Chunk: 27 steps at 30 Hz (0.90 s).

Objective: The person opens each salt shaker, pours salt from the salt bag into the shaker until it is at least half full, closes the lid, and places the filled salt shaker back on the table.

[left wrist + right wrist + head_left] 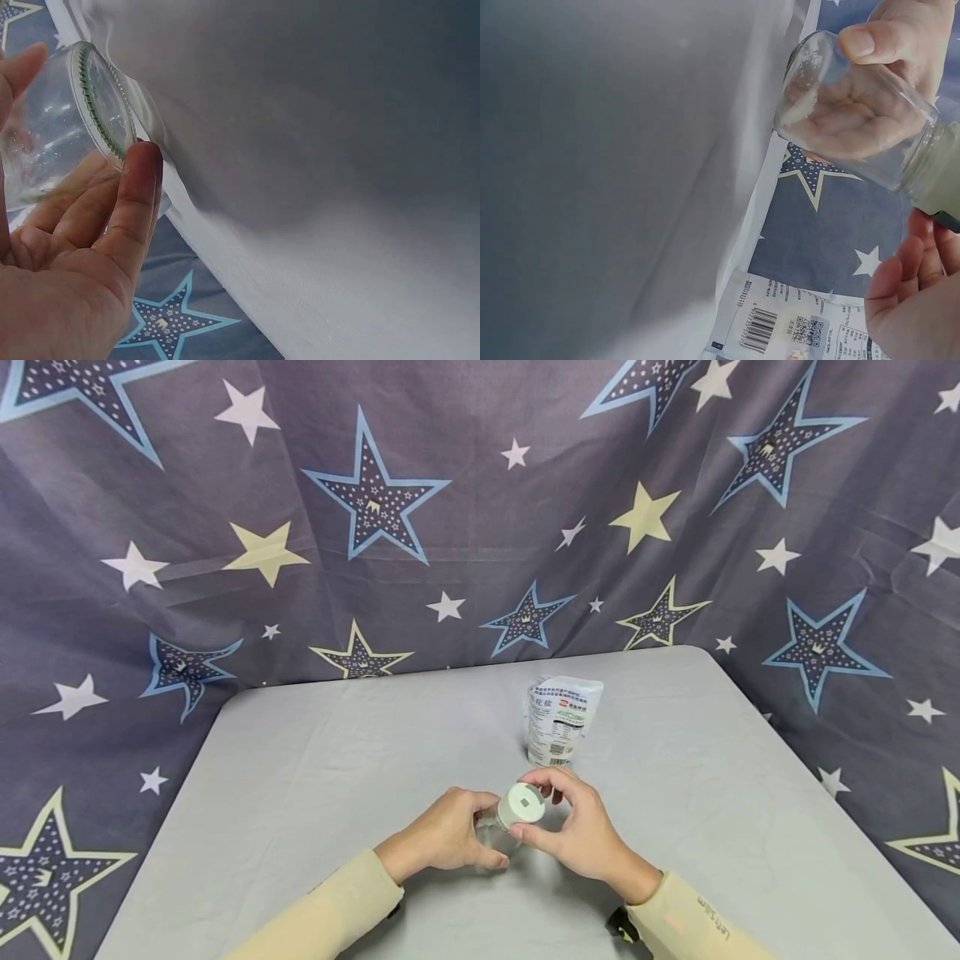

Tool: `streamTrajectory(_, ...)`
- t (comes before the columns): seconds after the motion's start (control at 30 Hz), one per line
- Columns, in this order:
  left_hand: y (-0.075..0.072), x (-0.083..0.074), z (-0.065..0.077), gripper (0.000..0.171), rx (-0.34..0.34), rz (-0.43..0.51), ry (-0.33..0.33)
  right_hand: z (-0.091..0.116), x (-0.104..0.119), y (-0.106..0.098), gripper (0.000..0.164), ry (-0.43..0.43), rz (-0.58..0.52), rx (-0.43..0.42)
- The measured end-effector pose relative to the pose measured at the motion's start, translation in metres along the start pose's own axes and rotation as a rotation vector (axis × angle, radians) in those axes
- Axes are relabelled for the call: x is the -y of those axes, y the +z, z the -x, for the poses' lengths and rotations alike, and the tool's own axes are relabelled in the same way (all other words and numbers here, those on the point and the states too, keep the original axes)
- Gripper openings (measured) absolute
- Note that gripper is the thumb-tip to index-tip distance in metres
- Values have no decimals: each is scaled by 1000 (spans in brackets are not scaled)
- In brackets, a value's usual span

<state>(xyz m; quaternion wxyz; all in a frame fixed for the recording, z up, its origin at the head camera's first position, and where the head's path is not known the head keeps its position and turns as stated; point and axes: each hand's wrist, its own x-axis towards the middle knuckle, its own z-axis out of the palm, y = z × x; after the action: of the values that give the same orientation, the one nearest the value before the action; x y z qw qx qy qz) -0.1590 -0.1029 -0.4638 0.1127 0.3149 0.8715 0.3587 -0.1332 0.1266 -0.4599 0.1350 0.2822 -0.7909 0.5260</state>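
A clear glass jar (pixel 492 835) with a pale lid (pixel 525 802) is held between both hands, tilted. My left hand (pixel 444 832) grips the jar's body, thumb on one side and fingers on the other. At the lid's rim, my right hand (pixel 583 828) pinches with thumb and fingers. In the left wrist view the jar's ridged base (pixel 101 101) shows near the fingertips. Some white grains (pixel 804 97) lie inside near the base in the right wrist view. Just beyond the right hand stands a white printed pouch (pixel 561 720).
A pale grey cloth covers the table (pixel 360 752). Behind it and along the sides hangs a dark curtain (pixel 465 510) with a star pattern. The pouch is the closest object to the hands on the far side.
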Motion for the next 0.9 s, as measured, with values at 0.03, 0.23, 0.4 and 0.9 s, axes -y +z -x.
streamTrajectory(0.03, 0, 0, 0, 41, 0, 2, -1, 0, 0, 0, 50, 0, -2, 0)
streamTrajectory(0.23, 0, 0, 1, 41, -3, 11, -2, -1, 1, -2, 50, -11, -20, -11)
streamTrajectory(0.4, 0, 0, 1, 42, -6, 14, 6, -1, 1, -2, 48, -21, -39, -25)
streamTrajectory(0.9, 2, 3, 4, 45, -21, 15, -7, -1, 2, -3, 49, -22, -57, -46)
